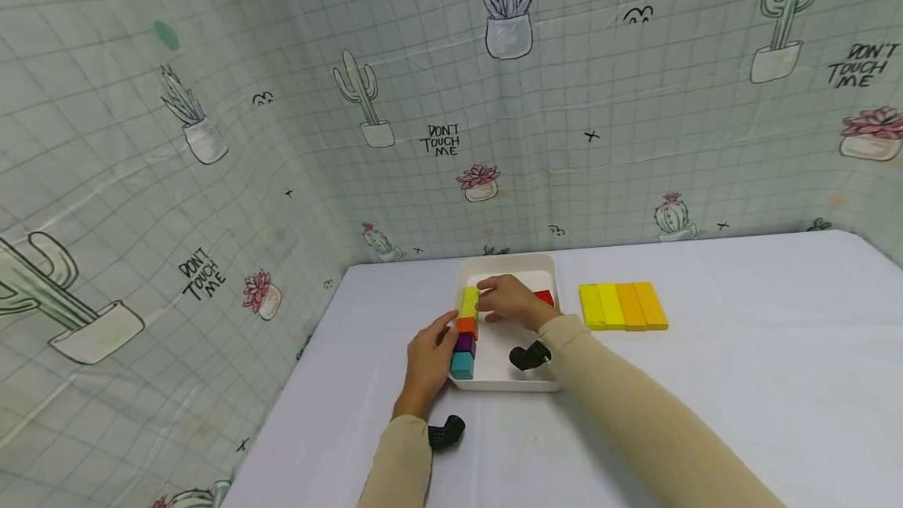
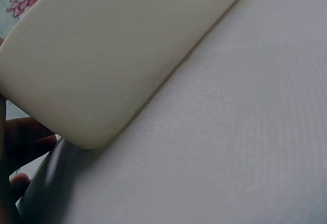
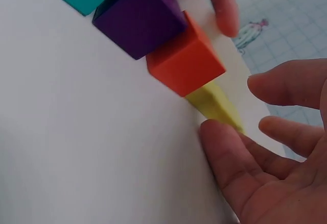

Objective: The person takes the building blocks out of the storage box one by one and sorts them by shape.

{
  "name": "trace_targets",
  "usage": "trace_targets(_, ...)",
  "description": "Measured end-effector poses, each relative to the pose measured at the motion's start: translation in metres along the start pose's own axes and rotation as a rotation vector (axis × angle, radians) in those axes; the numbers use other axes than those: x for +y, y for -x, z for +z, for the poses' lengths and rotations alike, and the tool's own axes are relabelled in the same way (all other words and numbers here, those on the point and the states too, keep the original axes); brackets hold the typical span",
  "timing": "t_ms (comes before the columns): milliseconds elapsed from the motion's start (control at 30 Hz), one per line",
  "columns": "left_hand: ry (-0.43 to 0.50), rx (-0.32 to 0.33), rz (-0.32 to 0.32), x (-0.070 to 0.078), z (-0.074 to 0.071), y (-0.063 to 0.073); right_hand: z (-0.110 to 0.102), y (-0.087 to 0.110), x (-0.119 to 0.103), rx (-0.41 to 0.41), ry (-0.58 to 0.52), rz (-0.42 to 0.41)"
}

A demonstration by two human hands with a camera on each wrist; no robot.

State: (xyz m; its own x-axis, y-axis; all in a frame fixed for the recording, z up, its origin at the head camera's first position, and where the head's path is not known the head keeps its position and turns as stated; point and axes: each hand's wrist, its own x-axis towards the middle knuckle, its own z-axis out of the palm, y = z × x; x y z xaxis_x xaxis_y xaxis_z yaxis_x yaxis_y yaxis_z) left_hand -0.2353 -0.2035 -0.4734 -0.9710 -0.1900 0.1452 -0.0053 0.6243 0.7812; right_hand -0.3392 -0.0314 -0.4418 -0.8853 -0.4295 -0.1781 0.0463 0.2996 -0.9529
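A white tray point(image 1: 504, 385) holds a row of blocks along its left wall: a teal cube point(image 1: 462, 367), a purple cube point(image 1: 464, 344), an orange cube point(image 1: 467, 326) and a longer yellow block point(image 1: 469, 301). My left hand point(image 1: 428, 355) rests at the tray's left side, its fingertips by the orange and purple cubes. Over the tray, my right hand point(image 1: 513, 300) reaches to the yellow block. In the right wrist view its thumb tip point(image 3: 219, 132) overlaps the end of the yellow block point(image 3: 217, 105), while the other fingers stand spread apart from it.
A red block point(image 1: 544, 297) lies in the tray's right side, partly hidden by the right hand. To the right of the tray, several yellow and orange flat blocks point(image 1: 623, 306) lie side by side on the white table point(image 1: 748, 382). A cactus-print cloth point(image 1: 423, 85) hangs behind.
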Motion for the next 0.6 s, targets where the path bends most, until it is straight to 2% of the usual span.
trace_targets(300, -0.010, 0.008, 0.010, 0.0002, 0.0015, 0.0000, 0.0046, -0.0035, -0.0012, 0.032, 0.119, 0.008)
trace_targets(600, 0.000, 0.009, 0.034, -0.0026, -0.0006, -0.0007, 0.0091, -0.0045, 0.0000, 0.059, 0.118, -0.001)
